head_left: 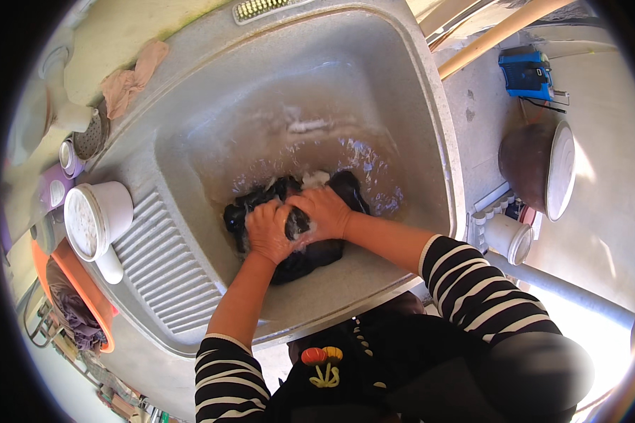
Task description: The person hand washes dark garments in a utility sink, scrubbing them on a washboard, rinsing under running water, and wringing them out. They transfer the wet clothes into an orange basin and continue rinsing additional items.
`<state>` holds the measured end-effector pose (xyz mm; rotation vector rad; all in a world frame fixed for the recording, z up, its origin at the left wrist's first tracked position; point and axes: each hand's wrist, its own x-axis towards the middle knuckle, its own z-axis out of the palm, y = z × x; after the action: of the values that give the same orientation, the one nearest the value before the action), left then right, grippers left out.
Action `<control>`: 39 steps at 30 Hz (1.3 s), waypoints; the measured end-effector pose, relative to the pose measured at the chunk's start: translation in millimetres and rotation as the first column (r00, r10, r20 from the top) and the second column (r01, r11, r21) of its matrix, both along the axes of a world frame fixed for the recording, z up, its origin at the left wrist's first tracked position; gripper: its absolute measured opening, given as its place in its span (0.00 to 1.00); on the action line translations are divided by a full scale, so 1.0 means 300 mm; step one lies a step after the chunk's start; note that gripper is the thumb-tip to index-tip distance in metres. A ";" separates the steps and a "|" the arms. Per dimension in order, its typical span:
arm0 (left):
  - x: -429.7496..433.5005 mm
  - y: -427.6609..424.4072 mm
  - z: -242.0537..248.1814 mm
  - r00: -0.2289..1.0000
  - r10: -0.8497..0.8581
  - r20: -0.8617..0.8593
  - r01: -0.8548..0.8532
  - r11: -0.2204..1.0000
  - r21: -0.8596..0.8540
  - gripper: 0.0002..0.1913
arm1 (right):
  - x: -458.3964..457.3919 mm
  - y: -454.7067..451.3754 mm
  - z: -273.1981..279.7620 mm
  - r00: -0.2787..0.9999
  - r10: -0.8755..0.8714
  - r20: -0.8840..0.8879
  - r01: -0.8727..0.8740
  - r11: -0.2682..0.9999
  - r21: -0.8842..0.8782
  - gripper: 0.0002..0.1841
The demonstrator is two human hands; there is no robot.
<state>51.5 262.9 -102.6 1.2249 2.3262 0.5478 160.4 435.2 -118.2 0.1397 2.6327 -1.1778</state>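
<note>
Black wet cloth [312, 261] lies bunched in the basin of a grey stone laundry sink [434, 158]. Cloudy brownish water [307, 127] covers the basin floor around it, with white suds near the fabric. My left hand [267, 232] grips the left part of the cloth. On its right part, my right hand [323, 211] is closed, with the thumbs of both hands close together. A dark fold of the fabric bulges up between them. Some fingertips are hidden in the cloth.
A ribbed washboard [164, 264] adjoins the basin, bearing a white lidded tub [106, 217]. A scrub brush [264, 8] and pinkish cloth [135, 79] rest on the far rim. An orange basin [84, 285] holds dark laundry at left. At right stand a brown pot [526, 164] and blue device [526, 74].
</note>
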 end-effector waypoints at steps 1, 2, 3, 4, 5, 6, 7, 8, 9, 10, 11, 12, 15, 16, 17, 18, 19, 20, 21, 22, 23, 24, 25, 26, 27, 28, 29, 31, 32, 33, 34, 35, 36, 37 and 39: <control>-0.030 0.023 -0.010 0.997 0.063 0.038 -0.062 0.998 -0.020 0.35 | -0.019 0.012 -0.014 0.999 -0.036 -0.036 0.036 0.999 -0.007 0.54; -0.060 0.049 -0.020 0.989 0.126 0.074 -0.123 0.992 -0.041 0.31 | -0.036 0.021 -0.026 0.995 -0.073 -0.073 0.072 0.997 -0.016 0.54; -0.087 0.081 -0.025 0.976 0.190 0.106 -0.184 0.981 -0.062 0.28 | -0.054 0.033 -0.030 0.988 -0.108 -0.111 0.106 0.994 -0.023 0.53; -0.123 0.137 -0.016 0.925 0.342 0.166 -0.304 0.928 -0.217 0.26 | -0.078 0.048 -0.009 0.986 -0.154 -0.060 0.149 0.986 -0.069 0.54; -0.165 0.203 0.011 0.847 0.494 0.197 -0.403 0.837 -0.370 0.25 | -0.120 0.066 0.044 0.974 -0.171 0.146 0.182 0.981 -0.064 0.53; -0.206 0.248 0.041 0.743 0.640 0.196 -0.483 0.716 -0.505 0.25 | -0.152 0.073 0.077 0.949 -0.222 0.224 0.252 0.961 -0.116 0.51; -0.218 0.238 0.054 0.659 0.710 0.251 -0.580 0.691 -0.432 0.25 | -0.179 0.081 0.112 0.916 -0.263 0.304 0.322 0.933 -0.162 0.49; -0.223 0.205 0.055 0.566 0.762 0.314 -0.672 0.647 -0.360 0.26 | -0.202 0.098 0.150 0.920 -0.260 0.294 0.328 0.920 -0.213 0.47; -0.216 0.168 0.056 0.461 0.800 0.384 -0.754 0.581 -0.307 0.27 | -0.225 0.109 0.225 0.921 -0.249 0.299 0.331 0.905 -0.268 0.45; -0.199 0.204 0.181 0.320 0.798 0.511 -0.843 0.486 -0.230 0.24 | -0.217 0.125 0.295 0.908 -0.263 0.326 0.366 0.876 -0.314 0.43; -0.188 0.213 0.276 0.226 0.710 0.666 -0.885 0.436 -0.165 0.22 | -0.226 0.152 0.372 0.913 -0.288 0.289 0.387 0.836 -0.389 0.40; -0.193 0.222 0.360 0.142 0.583 0.800 -0.928 0.359 -0.097 0.20 | -0.247 0.176 0.480 0.936 -0.255 0.244 0.331 0.873 -0.358 0.36; -0.218 0.170 0.448 0.183 0.271 0.945 -0.941 0.326 0.089 0.15 | -0.265 0.199 0.613 0.952 -0.191 -0.240 0.126 0.957 -0.260 0.25; -0.221 0.130 0.457 0.230 0.202 0.952 -0.929 0.337 0.153 0.14 | -0.268 0.189 0.627 0.886 -0.143 -0.441 0.052 0.976 -0.212 0.22; -0.214 0.102 0.456 0.299 0.253 0.920 -0.909 0.370 0.194 0.13 | -0.251 0.168 0.655 0.876 -0.116 -0.468 0.055 0.988 -0.142 0.18; -0.204 0.079 0.446 0.368 0.297 0.881 -0.884 0.407 0.232 0.13 | -0.220 0.149 0.640 0.882 -0.049 -0.468 0.015 0.997 -0.076 0.20; -0.196 0.059 0.430 0.433 0.336 0.837 -0.855 0.448 0.263 0.14 | -0.181 0.133 0.600 0.887 0.015 -0.461 -0.023 1.000 -0.011 0.23; -0.199 0.041 0.419 0.402 0.544 0.736 -0.847 0.526 0.074 0.10 | -0.144 0.126 0.573 0.917 0.013 -0.399 -0.065 0.991 -0.117 0.24; -0.203 0.041 0.392 0.593 0.577 0.561 -0.786 0.565 0.250 0.11 | -0.116 0.127 0.540 0.912 -0.028 -0.409 -0.008 0.996 -0.086 0.25; -0.208 0.045 0.352 0.730 0.592 0.341 -0.683 0.611 0.400 0.13 | -0.093 0.131 0.503 0.905 -0.066 -0.420 0.046 0.997 -0.055 0.27; -0.214 0.055 0.308 0.806 0.584 0.093 -0.542 0.666 0.513 0.17 | -0.073 0.139 0.460 0.896 -0.103 -0.431 0.103 0.994 -0.024 0.28; -0.215 0.072 0.255 0.820 0.570 0.052 -0.544 0.746 0.385 0.29 | -0.064 0.164 0.391 0.922 -0.127 -0.364 0.187 0.973 0.134 0.38; -0.201 0.093 0.183 0.843 0.537 -0.038 -0.492 0.797 0.349 0.33 | -0.080 0.176 0.317 0.918 -0.205 -0.339 0.273 0.948 0.165 0.47; -0.175 0.126 0.135 0.867 0.475 -0.154 -0.423 0.863 0.277 0.34 | -0.113 0.194 0.247 0.933 -0.197 -0.301 0.265 0.943 0.204 0.49; -0.159 0.152 0.100 0.882 0.393 -0.260 -0.351 0.916 0.193 0.35 | -0.140 0.194 0.178 0.945 -0.194 -0.262 0.260 0.935 0.243 0.52; -0.167 0.169 0.080 0.908 0.324 -0.264 -0.280 0.941 0.191 0.35 | -0.159 0.175 0.112 0.957 -0.158 -0.244 0.216 0.948 0.233 0.52; -0.173 0.182 0.060 0.929 0.254 -0.268 -0.208 0.960 0.189 0.34 | -0.176 0.158 0.049 0.967 -0.120 -0.226 0.171 0.960 0.220 0.53; -0.189 0.186 0.029 0.951 0.175 -0.254 -0.146 0.981 0.131 0.33 | -0.206 0.153 -0.027 0.958 -0.112 -0.264 0.167 0.966 0.197 0.50; -0.211 0.196 0.007 0.958 0.165 -0.234 -0.149 0.985 0.083 0.31 | -0.217 0.161 -0.064 0.964 -0.121 -0.238 0.166 0.970 0.177 0.49; -0.232 0.209 -0.021 0.964 0.156 -0.214 -0.151 0.988 0.038 0.30 | -0.227 0.167 -0.098 0.969 -0.130 -0.211 0.165 0.973 0.161 0.48; -0.259 0.231 -0.032 0.949 0.188 -0.251 -0.163 0.980 0.118 0.25 | -0.254 0.180 -0.096 0.960 -0.136 -0.244 0.192 0.956 0.222 0.44; -0.284 0.250 -0.040 0.951 0.201 -0.233 -0.194 0.979 0.053 0.24 | -0.281 0.191 -0.102 0.962 -0.131 -0.238 0.182 0.962 0.205 0.45; -0.309 0.271 -0.049 0.953 0.215 -0.214 -0.221 0.975 -0.006 0.23 | -0.302 0.205 -0.119 0.964 -0.128 -0.233 0.175 0.966 0.192 0.45; -0.326 0.289 -0.038 0.955 0.225 -0.194 -0.242 0.968 -0.069 0.22 | -0.314 0.214 -0.110 0.966 -0.130 -0.225 0.171 0.969 0.177 0.46; -0.374 0.318 0.000 0.952 0.302 -0.049 -0.305 0.946 -0.110 0.22 | -0.349 0.225 -0.057 0.962 -0.231 -0.142 0.243 0.967 0.072 0.37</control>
<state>-60.6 358.3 -102.6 0.8314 2.5525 0.4868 55.7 502.7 -135.3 0.4189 2.8501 -1.1786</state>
